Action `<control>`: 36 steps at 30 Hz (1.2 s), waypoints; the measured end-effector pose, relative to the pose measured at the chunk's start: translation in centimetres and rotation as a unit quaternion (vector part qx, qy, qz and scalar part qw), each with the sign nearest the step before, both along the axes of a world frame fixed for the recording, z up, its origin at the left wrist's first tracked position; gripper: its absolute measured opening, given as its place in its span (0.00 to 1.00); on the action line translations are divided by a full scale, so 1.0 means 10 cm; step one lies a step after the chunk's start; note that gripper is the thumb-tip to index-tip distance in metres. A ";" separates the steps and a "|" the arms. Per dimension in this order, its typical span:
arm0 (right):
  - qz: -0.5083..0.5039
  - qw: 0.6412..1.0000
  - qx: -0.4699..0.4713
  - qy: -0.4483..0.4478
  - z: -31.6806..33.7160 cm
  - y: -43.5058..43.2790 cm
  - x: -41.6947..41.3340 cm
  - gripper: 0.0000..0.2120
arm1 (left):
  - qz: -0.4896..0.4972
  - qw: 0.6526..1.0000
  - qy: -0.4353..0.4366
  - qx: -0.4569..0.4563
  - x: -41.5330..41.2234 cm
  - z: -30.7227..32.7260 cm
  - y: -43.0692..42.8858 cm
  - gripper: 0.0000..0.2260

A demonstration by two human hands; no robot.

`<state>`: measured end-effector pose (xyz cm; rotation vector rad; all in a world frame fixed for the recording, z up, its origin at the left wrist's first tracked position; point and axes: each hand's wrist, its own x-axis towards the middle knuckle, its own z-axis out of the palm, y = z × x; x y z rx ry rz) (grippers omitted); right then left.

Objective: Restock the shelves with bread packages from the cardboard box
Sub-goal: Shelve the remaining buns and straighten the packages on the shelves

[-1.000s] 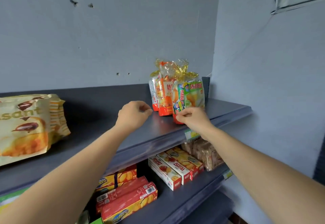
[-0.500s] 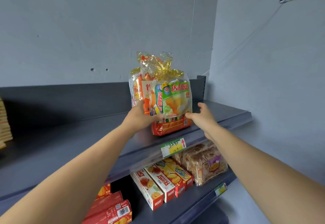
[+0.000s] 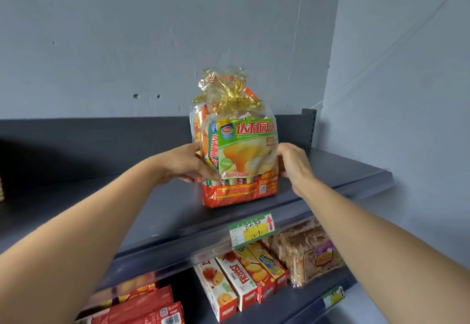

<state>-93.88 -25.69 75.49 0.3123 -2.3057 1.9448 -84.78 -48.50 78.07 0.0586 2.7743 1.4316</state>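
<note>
A bread package point(image 3: 244, 161) with a green and orange label and a gold foil tie stands upright on the dark grey top shelf point(image 3: 162, 211), near its right end. At least one similar package stands right behind it. My left hand point(image 3: 185, 163) grips the front package's left side, thumb across its lower front. On the package's right side, my right hand point(image 3: 292, 163) holds it with curled fingers. The cardboard box is out of view.
A green and yellow price tag point(image 3: 251, 229) hangs on the shelf edge below the package. The lower shelf holds biscuit boxes point(image 3: 236, 283), a clear bag of brown cakes point(image 3: 307, 255) and red boxes point(image 3: 142, 308). Grey walls meet in a corner on the right.
Both hands have closed in on the front package's sides. The camera has moved closer and turned right; the croissant bag at the left has left the view.
</note>
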 end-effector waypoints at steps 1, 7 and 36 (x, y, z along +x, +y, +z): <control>0.001 1.000 -0.012 0.001 0.01 -0.01 -0.03 0.10 | -0.003 1.000 -0.008 0.004 0.01 0.01 -0.03 0.38; 0.061 0.996 -0.052 -0.046 0.12 -0.02 -0.21 0.27 | 0.125 0.960 0.078 0.236 -0.09 -0.09 -0.14 0.54; 0.306 0.937 -0.142 -0.086 0.15 -0.43 -1.01 0.29 | 0.252 0.895 0.069 0.362 -0.74 -0.22 -0.30 0.54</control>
